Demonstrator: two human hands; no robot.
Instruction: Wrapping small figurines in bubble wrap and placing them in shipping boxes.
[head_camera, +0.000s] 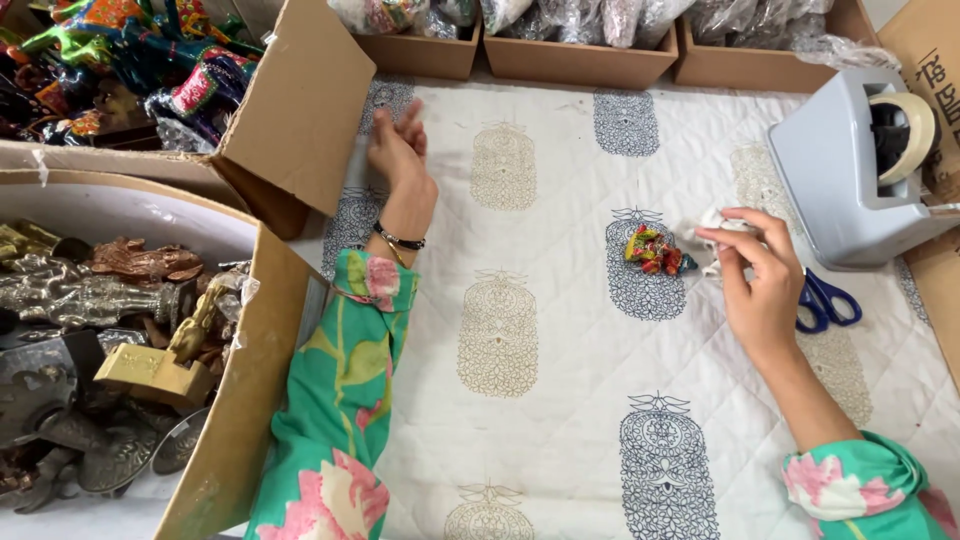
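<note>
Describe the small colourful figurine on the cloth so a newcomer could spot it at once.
Start at the grey tape dispenser on the quilted cloth. Just left of it, the right hand pinches crumpled white paper; the figurine lies beside that. It is the only small multicoloured thing on the cloth.

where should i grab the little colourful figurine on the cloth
Pinch the figurine across its narrow middle, coming straight down from above. It lies flat on the cloth, long axis left to right, with the right hand and white wrapping crowding its right end.
</note>
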